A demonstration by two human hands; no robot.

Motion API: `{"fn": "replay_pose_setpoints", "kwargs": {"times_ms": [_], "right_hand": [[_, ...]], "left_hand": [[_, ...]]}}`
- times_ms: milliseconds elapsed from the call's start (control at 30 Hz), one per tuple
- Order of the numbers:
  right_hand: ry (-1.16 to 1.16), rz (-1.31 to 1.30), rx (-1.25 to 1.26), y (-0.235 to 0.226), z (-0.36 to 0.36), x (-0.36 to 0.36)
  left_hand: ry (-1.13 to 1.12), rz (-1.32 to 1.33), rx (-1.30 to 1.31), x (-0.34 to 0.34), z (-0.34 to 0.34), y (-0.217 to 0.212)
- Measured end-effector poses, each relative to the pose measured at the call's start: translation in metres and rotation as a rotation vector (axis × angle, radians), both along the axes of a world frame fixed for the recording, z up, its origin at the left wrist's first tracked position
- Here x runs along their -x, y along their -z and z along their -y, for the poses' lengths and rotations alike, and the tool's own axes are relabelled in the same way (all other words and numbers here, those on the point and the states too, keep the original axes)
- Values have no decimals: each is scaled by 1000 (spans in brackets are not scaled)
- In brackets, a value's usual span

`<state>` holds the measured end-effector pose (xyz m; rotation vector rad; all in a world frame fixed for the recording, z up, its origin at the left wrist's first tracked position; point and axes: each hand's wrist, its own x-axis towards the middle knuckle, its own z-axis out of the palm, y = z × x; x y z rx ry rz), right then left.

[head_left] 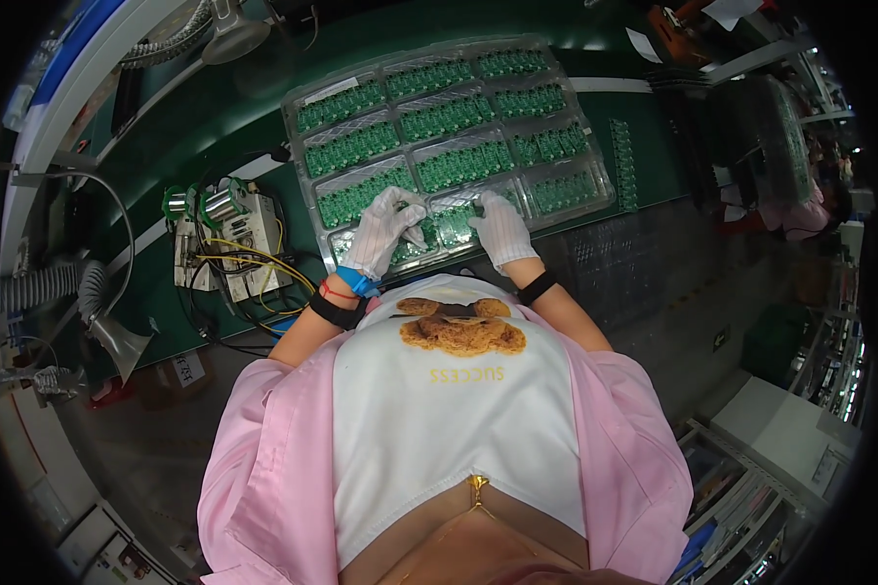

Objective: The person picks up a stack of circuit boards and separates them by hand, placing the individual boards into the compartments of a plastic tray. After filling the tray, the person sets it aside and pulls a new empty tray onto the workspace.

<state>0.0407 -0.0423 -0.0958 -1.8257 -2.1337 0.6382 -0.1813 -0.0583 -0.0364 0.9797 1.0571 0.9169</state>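
A clear plastic tray [595, 166] with several compartments lies on the bench, filled with rows of small green circuit boards [449, 119]. My left hand [388, 232], in a white glove, is over the tray's near left part. Its fingers are curled together, and whatever they may hold is hidden. My right hand [503, 232], also gloved, is at the near middle compartment. Thumb and forefinger close around the right end of a group of green circuit boards [454, 224] there. A blue wrist strap [358, 282] circles my left wrist.
A soldering unit [229, 239] with wire spools and loose cables stands left of the tray. A flexible fume hose [93, 292] with a funnel is further left. Right of the tray lies a strip of green boards [623, 166]. The green bench [249, 336] ends near my body.
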Motion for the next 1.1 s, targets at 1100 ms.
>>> {"fn": "replay_pose_setpoints", "kwargs": {"times_ms": [1100], "right_hand": [[847, 131, -180, 7, -53, -230]], "left_hand": [[-275, -24, -103, 0, 16, -20]]}}
